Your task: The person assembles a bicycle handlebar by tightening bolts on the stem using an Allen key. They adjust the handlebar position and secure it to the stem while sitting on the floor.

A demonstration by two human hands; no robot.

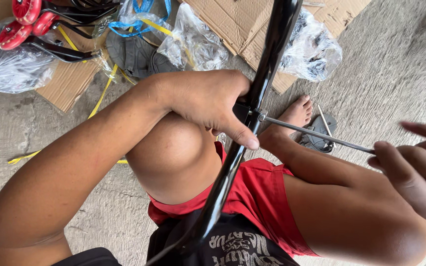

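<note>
A glossy black metal tube [267,64] runs from the top of the view down between my knees. My left hand [208,101] reaches across my left knee and grips a black clamp [246,116] on that tube. A thin metal rod [316,133] sticks out sideways from the clamp toward the right. My right hand [417,167] holds the far end of this rod between thumb and fingers, with the index finger stretched out. I am seated on the ground in red shorts, one bare foot [297,112] ahead.
Flattened cardboard [232,19] and crumpled clear plastic bags [311,51] lie on the concrete floor. Red small wheels on black brackets [25,22] rest at the top left. Yellow straps [102,93], a blue strap, and grey sandals [319,138] lie nearby.
</note>
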